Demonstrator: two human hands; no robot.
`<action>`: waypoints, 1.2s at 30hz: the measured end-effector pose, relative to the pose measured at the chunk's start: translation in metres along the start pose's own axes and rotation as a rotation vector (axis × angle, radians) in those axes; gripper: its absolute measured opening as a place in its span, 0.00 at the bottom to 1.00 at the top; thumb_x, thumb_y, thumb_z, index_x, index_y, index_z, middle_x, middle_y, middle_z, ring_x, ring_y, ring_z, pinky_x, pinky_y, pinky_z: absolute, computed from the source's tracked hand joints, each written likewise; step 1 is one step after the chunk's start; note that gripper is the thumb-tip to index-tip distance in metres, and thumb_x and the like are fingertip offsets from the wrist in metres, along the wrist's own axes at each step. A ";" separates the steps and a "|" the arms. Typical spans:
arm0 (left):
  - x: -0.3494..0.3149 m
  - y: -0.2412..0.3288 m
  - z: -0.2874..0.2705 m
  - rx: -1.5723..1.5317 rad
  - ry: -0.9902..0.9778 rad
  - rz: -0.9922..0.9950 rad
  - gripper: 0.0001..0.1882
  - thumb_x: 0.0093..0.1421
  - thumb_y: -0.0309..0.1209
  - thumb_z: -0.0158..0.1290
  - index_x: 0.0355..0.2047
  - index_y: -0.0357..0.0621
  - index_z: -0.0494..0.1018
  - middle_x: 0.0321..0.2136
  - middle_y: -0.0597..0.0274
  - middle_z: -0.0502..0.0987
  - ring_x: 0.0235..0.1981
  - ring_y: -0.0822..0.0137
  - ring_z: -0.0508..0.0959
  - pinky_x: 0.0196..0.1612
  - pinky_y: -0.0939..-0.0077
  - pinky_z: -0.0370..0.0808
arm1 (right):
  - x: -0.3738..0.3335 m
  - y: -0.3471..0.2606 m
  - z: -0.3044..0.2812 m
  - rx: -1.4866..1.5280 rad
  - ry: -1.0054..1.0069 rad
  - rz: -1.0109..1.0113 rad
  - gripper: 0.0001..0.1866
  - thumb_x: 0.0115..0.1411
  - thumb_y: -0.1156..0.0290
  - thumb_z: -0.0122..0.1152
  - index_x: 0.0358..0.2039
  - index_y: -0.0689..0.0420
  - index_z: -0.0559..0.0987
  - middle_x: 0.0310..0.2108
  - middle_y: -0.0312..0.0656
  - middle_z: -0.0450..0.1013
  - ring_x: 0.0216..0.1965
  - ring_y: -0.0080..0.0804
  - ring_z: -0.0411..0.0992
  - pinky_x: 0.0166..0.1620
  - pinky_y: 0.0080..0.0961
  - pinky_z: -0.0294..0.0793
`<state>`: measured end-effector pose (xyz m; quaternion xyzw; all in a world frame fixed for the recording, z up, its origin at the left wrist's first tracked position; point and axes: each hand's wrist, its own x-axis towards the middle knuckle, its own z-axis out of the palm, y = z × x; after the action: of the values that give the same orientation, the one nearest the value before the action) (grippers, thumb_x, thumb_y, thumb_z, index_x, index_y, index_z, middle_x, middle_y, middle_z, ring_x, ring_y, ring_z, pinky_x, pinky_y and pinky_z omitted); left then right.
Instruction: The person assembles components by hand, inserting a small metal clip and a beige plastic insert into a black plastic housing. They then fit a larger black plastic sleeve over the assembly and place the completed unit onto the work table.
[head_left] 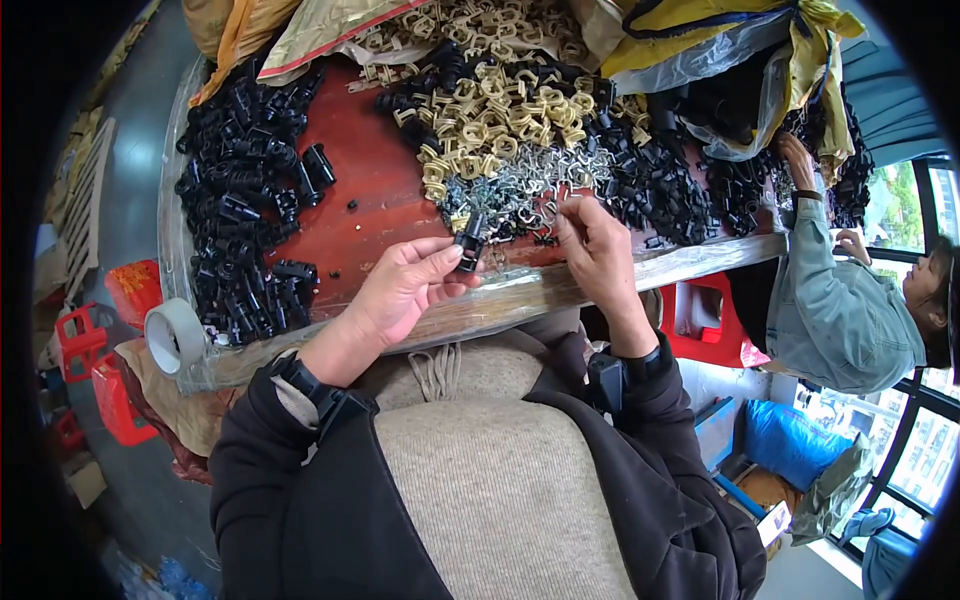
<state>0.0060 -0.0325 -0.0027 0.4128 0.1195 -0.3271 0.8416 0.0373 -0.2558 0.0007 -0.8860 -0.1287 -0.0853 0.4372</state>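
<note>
My left hand [398,285] is closed on a short black plastic fitting [470,243], gripped between thumb and fingers just above the table's near edge. To its right, my right hand [604,258] has thumb and forefinger pinched together; whatever sits between those fingertips is too small or hidden to name. Just beyond both hands lies a heap of bent silvery metal clips [550,168]. Behind the clips rises a pile of beige plastic clamp pieces [500,110]. Loose black plastic parts [655,195] spread to the right of the clips.
Many black fittings [235,190] cover the table's left side. A tape roll [175,336] rests at the near left corner of the red tabletop [365,150]. A yellow sack [800,70] stands far right. Beside it, a co-worker [845,300] reaches into parts. Red stools [700,310] stand below.
</note>
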 end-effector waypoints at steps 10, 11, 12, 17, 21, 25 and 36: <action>0.003 0.008 -0.014 -0.046 0.129 0.068 0.11 0.54 0.30 0.46 0.37 0.38 0.67 0.32 0.56 0.73 0.34 0.67 0.74 0.35 0.81 0.71 | 0.022 -0.030 0.044 -0.217 -0.276 -0.334 0.08 0.46 0.77 0.55 0.29 0.58 0.71 0.23 0.42 0.66 0.20 0.36 0.66 0.23 0.27 0.65; 0.003 0.007 -0.015 -0.055 0.133 0.076 0.11 0.54 0.30 0.46 0.36 0.38 0.67 0.32 0.56 0.73 0.34 0.67 0.74 0.35 0.81 0.71 | 0.023 -0.029 0.046 -0.219 -0.278 -0.338 0.08 0.46 0.77 0.55 0.29 0.58 0.71 0.23 0.42 0.66 0.20 0.36 0.66 0.23 0.27 0.65; 0.002 0.007 -0.015 -0.063 0.137 0.085 0.11 0.54 0.30 0.46 0.36 0.38 0.67 0.32 0.56 0.73 0.34 0.67 0.74 0.36 0.81 0.71 | 0.023 -0.025 0.049 -0.229 -0.263 -0.349 0.08 0.46 0.76 0.55 0.29 0.59 0.70 0.21 0.41 0.66 0.19 0.34 0.65 0.22 0.26 0.65; -0.007 0.006 -0.016 -0.060 0.124 0.143 0.11 0.54 0.30 0.46 0.37 0.38 0.67 0.33 0.57 0.73 0.35 0.67 0.73 0.38 0.79 0.70 | 0.016 -0.024 0.049 0.089 -0.264 -0.147 0.07 0.50 0.71 0.54 0.27 0.59 0.69 0.18 0.35 0.64 0.17 0.23 0.62 0.20 0.19 0.61; -0.013 0.004 -0.007 -0.102 0.035 0.191 0.12 0.53 0.29 0.48 0.37 0.37 0.67 0.33 0.59 0.72 0.35 0.71 0.72 0.39 0.80 0.69 | 0.006 -0.027 0.040 0.658 -0.404 0.201 0.07 0.53 0.69 0.51 0.26 0.59 0.68 0.18 0.30 0.64 0.16 0.15 0.58 0.19 0.12 0.56; -0.018 -0.001 0.002 -0.177 -0.111 0.216 0.12 0.54 0.29 0.47 0.37 0.37 0.67 0.34 0.59 0.72 0.36 0.72 0.72 0.40 0.79 0.68 | -0.005 -0.034 0.034 0.922 -0.442 0.427 0.07 0.54 0.69 0.49 0.25 0.59 0.68 0.19 0.29 0.64 0.17 0.11 0.55 0.19 0.09 0.53; -0.015 -0.008 0.011 -0.089 -0.170 0.270 0.11 0.53 0.26 0.46 0.38 0.34 0.66 0.36 0.58 0.71 0.37 0.68 0.71 0.44 0.75 0.67 | -0.027 -0.042 0.036 0.682 -0.220 0.317 0.09 0.56 0.67 0.46 0.26 0.60 0.70 0.19 0.29 0.62 0.19 0.15 0.58 0.23 0.11 0.57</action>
<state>-0.0114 -0.0378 0.0064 0.3581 0.0058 -0.2390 0.9026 0.0004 -0.2070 0.0033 -0.7025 -0.0572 0.1263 0.6980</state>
